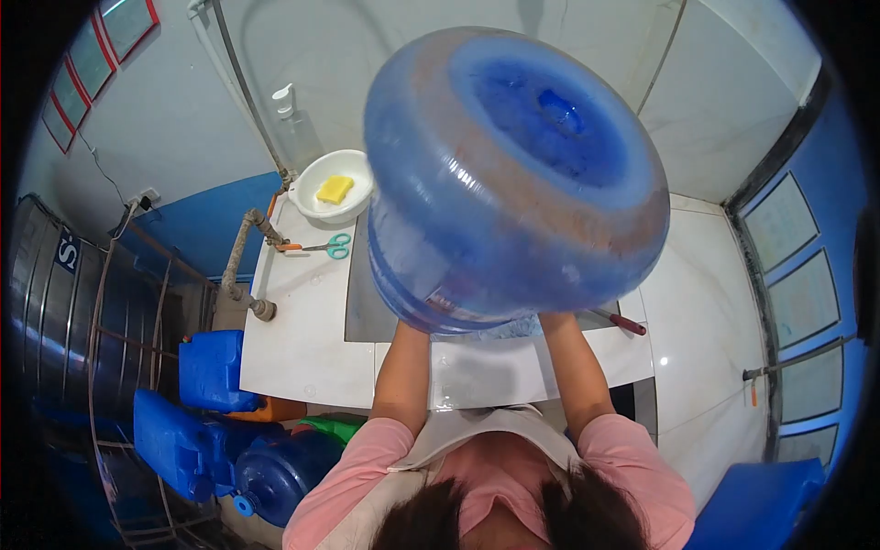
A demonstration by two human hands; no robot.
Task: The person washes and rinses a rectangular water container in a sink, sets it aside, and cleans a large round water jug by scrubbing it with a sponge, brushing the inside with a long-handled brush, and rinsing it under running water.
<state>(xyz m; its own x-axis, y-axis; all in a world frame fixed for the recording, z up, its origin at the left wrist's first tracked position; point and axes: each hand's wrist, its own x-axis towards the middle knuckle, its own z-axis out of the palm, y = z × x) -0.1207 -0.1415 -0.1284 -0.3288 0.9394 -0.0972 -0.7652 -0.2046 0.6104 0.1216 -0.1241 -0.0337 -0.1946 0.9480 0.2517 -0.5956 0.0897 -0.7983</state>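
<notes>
A large blue water jug [513,183] is lifted in front of me, tilted with its base up and towards me. Its base has a dented middle and a brownish smear around the rim. Both arms reach up under it: my left hand [414,332] holds its lower left side and my right hand [557,323] its lower right. The jug hides most of both hands and all the fingertips. Below it is a sink [361,307] set in a white counter [302,339], largely covered by the jug.
A white basin [321,206] with a yellow sponge [335,190] stands at the back left, near a pump bottle [295,128]. Teal-handled scissors [339,246], a pipe [240,257] and a red-handled tool [628,323] are around the sink. Blue jerrycans [170,445] stand on the floor, left.
</notes>
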